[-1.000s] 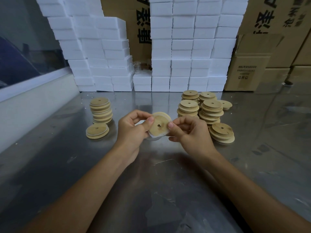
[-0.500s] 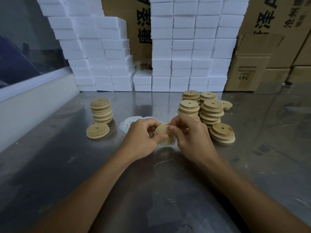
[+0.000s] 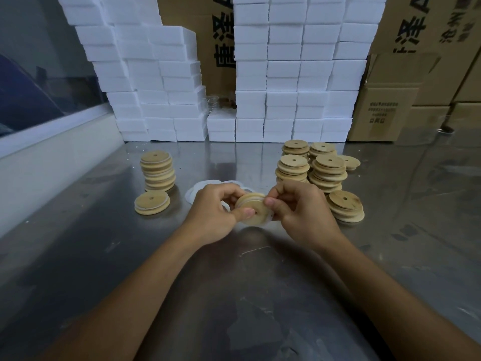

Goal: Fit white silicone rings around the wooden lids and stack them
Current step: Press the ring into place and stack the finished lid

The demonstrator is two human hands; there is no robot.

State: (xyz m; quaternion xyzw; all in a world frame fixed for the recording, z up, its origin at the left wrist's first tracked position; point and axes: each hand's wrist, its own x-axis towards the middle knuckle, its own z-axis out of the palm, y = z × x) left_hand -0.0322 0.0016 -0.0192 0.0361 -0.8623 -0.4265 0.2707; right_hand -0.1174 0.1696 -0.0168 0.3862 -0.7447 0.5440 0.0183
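Observation:
A round wooden lid [image 3: 253, 208] with a centre hole is held tilted above the steel table, a white silicone ring around its rim. My left hand [image 3: 216, 212] grips its left side with the thumb on its face. My right hand [image 3: 299, 207] pinches its right edge. Behind my left hand lies a small pile of loose white rings [image 3: 205, 187]. A stack of ringed lids [image 3: 158, 171] stands at the left, with one ringed lid [image 3: 152, 202] lying in front of it. Several stacks of bare lids [image 3: 325, 170] stand at the right.
White foam boxes [image 3: 286, 74] are piled in a wall along the back of the steel table [image 3: 130, 269]. Cardboard cartons [image 3: 385, 110] stand at the back right. A low white ledge [image 3: 39, 165] runs along the left side.
Both hands have lowered the lid from chest height toward the table and turned it, working the white ring onto its rim. The ring pile behind has come into view.

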